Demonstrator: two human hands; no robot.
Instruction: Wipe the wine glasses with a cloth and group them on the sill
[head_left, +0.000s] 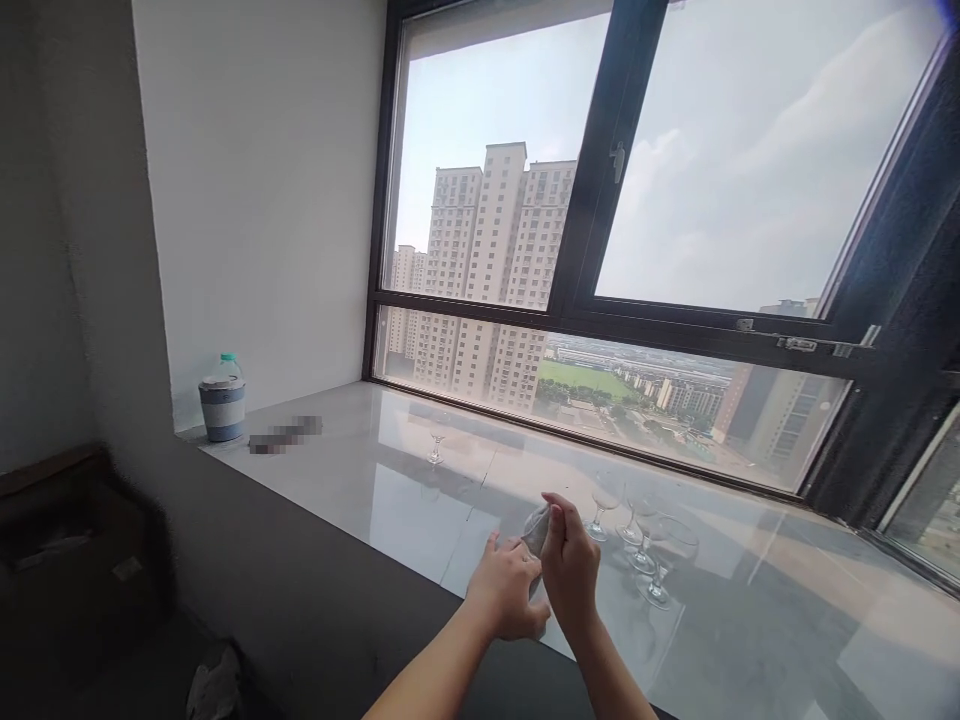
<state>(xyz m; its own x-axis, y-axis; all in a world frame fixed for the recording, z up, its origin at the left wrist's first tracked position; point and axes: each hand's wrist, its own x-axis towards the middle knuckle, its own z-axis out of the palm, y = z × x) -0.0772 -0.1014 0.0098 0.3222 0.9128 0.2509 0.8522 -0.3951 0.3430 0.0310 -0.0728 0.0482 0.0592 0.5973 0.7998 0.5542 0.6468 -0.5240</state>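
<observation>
Above the near edge of the glossy window sill (337, 500), my two hands are close together. A crumpled grey cloth (535, 528) shows between them. My right hand (571, 560) pinches the cloth between thumb and fingers. Just left of it and lower, my left hand (504, 592) is curled round something at the cloth's lower end; what it grips is mostly hidden, and I cannot tell whether a glass is inside the cloth. To the right of my hands, several clear stemmed glasses (657, 590) stand upright in a group. Another stemmed glass (436, 448) stands alone, farther left.
At the sill's left end are a grey-and-white bucket (223, 410), a bottle with a green cap (228, 364) behind it and a blurred-out item (285, 436). A dark-framed window (577, 312) runs along the back. A box-like object (82, 560) sits low in shadow.
</observation>
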